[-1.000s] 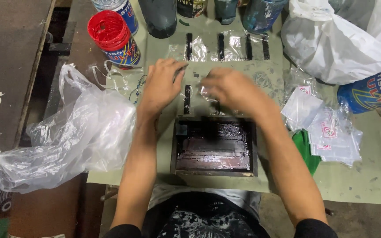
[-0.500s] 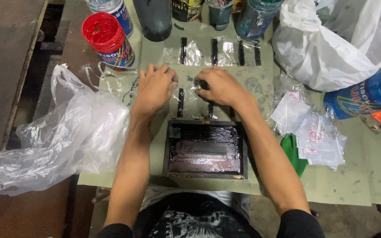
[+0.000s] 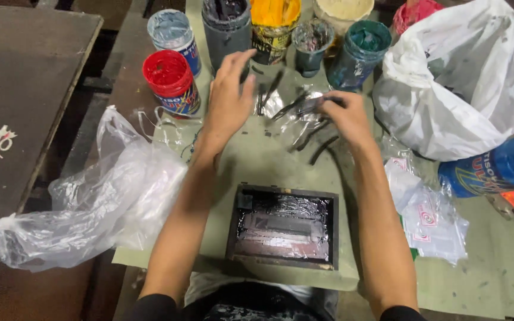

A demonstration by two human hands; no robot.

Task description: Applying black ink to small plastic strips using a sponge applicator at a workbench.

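Both hands work over a cluster of small clear plastic packets (image 3: 295, 113) with dark strips, which lie on the green table (image 3: 257, 160) between them. Left hand (image 3: 228, 98) hovers with fingers spread and loose, gripping nothing, its palm just above the packets' left edge. Right hand (image 3: 343, 116) pinches one packet's edge between thumb and fingertips.

Half a second ago both palms lay flat and close together on the packets, nearer the dark printing frame (image 3: 284, 226); now the hands sit farther from the frame, the left lifted off and the right closed on plastic. The pressing looks finished and sorting or picking up seems under way, as I judge it.

Beyond the fingertips stands a row of open paint tubs: a red tub (image 3: 169, 80) left of the left hand, a teal tub (image 3: 361, 50) past the right. A crumpled clear bag (image 3: 96, 202) lies outside the left forearm, a white bag (image 3: 459, 89) outside the right.
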